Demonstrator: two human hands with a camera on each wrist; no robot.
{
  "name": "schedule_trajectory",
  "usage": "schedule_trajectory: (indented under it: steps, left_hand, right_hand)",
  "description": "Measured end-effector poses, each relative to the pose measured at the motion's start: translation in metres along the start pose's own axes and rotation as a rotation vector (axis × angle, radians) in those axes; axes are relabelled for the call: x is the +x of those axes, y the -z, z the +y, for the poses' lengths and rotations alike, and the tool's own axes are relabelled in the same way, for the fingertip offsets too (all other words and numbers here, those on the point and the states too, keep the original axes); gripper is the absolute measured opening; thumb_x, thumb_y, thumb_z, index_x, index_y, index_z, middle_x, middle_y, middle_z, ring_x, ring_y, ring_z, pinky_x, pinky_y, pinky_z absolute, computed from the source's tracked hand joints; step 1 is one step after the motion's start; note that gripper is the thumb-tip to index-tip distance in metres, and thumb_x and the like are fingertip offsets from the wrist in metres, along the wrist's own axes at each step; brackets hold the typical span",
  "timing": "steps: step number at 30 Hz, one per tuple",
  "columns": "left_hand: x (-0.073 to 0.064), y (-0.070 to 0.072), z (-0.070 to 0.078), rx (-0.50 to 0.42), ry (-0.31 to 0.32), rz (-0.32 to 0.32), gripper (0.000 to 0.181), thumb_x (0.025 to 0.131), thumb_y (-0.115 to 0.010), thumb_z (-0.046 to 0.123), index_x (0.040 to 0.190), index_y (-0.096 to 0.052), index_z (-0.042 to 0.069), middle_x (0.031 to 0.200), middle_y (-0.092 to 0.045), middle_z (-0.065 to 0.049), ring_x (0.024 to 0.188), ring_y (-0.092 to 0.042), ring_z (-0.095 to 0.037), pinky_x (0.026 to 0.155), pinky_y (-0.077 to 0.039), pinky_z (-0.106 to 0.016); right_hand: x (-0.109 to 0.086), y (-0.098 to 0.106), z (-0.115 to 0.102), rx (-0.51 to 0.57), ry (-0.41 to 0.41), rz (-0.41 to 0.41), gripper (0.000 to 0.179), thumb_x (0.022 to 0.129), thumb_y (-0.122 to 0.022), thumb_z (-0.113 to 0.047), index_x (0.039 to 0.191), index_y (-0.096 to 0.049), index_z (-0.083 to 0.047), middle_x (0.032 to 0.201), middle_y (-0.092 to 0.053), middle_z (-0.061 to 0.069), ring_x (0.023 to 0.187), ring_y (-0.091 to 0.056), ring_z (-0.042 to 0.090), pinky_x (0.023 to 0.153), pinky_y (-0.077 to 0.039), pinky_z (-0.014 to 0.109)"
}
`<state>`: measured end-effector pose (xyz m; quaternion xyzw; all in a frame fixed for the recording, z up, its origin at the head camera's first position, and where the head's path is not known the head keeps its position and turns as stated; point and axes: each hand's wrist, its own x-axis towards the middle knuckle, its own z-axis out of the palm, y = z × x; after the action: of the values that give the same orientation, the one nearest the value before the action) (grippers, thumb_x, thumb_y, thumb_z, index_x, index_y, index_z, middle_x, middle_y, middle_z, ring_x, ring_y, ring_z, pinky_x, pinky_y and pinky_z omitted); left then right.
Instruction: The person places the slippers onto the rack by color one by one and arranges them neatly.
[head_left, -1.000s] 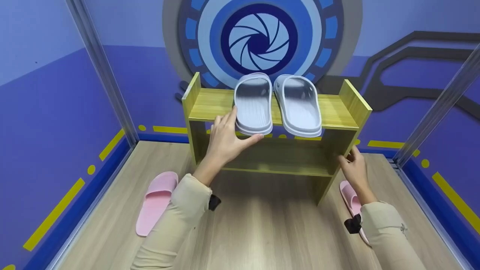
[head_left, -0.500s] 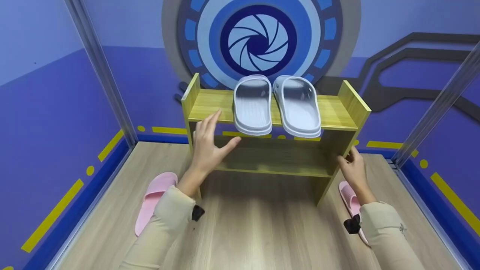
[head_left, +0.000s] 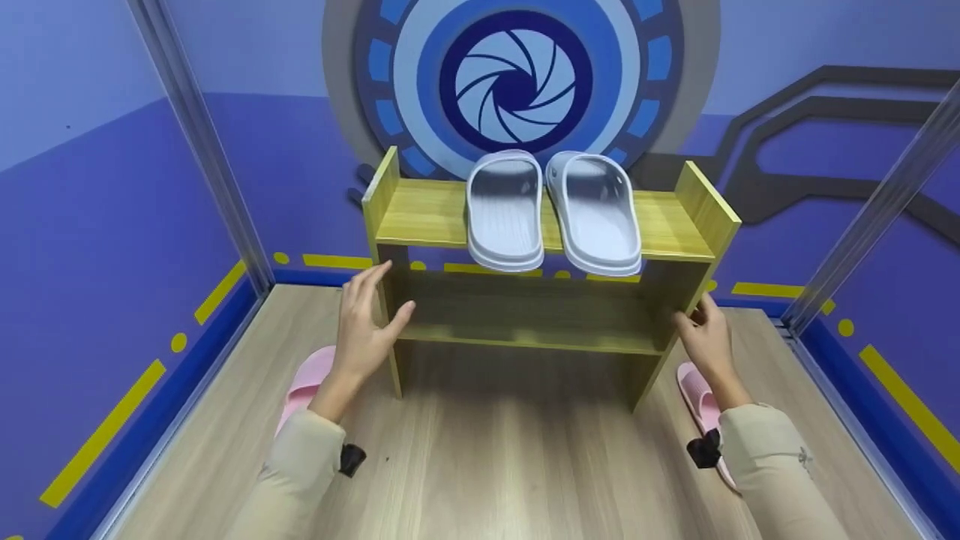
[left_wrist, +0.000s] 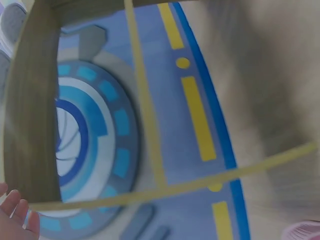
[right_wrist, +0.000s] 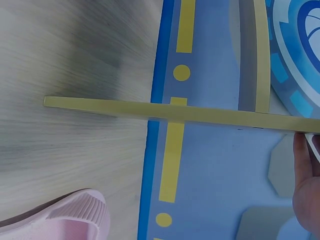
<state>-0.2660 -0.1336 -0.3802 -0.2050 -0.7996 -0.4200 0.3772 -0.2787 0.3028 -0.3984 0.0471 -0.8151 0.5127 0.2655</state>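
Observation:
Two light grey clogs (head_left: 504,214) (head_left: 600,217) stand side by side on the top board of a yellow wooden shoe rack (head_left: 427,210), toes toward the wall and heels past its front edge. My left hand (head_left: 364,341) is beside the rack's left side panel, thumb apart from the fingers, holding nothing. Fingertips (left_wrist: 12,205) show near that panel in the left wrist view; contact is unclear. My right hand (head_left: 709,341) holds the edge of the right side panel with bent fingers and thumb. In the right wrist view its fingertips (right_wrist: 301,145) meet the panel (right_wrist: 200,114).
A pink slipper (head_left: 311,371) lies on the floor left of the rack, partly behind my left forearm. Another pink slipper (head_left: 697,386) lies on the right, partly hidden by my right wrist. Blue painted walls (head_left: 285,165) enclose the wooden floor (head_left: 510,457).
My left hand has left the left clog and moved left and down to the rack's left side panel. The clogs, rack and right hand have stayed in place.

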Motion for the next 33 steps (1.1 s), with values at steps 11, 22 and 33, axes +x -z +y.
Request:
schedule_trajectory:
  steps: [11,22,33]
  left_hand:
    - [-0.024,0.013,-0.032,0.089,0.128,-0.038,0.061,0.075,-0.07,0.017,0.127,-0.042,0.001,0.126,-0.039,-0.016,0.114,-0.032,-0.028,0.094,-0.023,-0.046]
    - [-0.07,0.022,-0.081,0.243,0.361,-0.252,0.081,0.073,-0.072,0.024,0.134,-0.026,-0.002,0.138,-0.013,-0.023,0.123,-0.013,-0.042,0.09,-0.016,-0.06]
    - [-0.101,0.033,-0.109,0.373,0.625,-0.431,0.092,0.073,-0.07,0.031,0.137,-0.014,-0.004,0.138,0.001,-0.03,0.122,-0.005,-0.049,0.09,-0.011,-0.064]
  right_hand:
    - [0.007,0.001,0.022,-0.011,-0.01,0.001,0.031,0.081,-0.051,0.002,0.111,-0.05,0.006,0.103,-0.055,0.02,0.084,-0.053,0.004,0.066,-0.042,0.013]
    - [0.008,0.0,0.034,-0.065,-0.014,-0.001,0.032,0.081,-0.054,-0.005,0.113,-0.051,0.0,0.106,-0.056,0.016,0.093,-0.055,0.026,0.067,-0.042,0.014]
    - [-0.003,0.002,0.009,-0.026,-0.018,-0.055,0.038,0.081,-0.052,0.001,0.118,-0.046,0.005,0.112,-0.052,0.024,0.099,-0.051,0.037,0.069,-0.039,0.012]
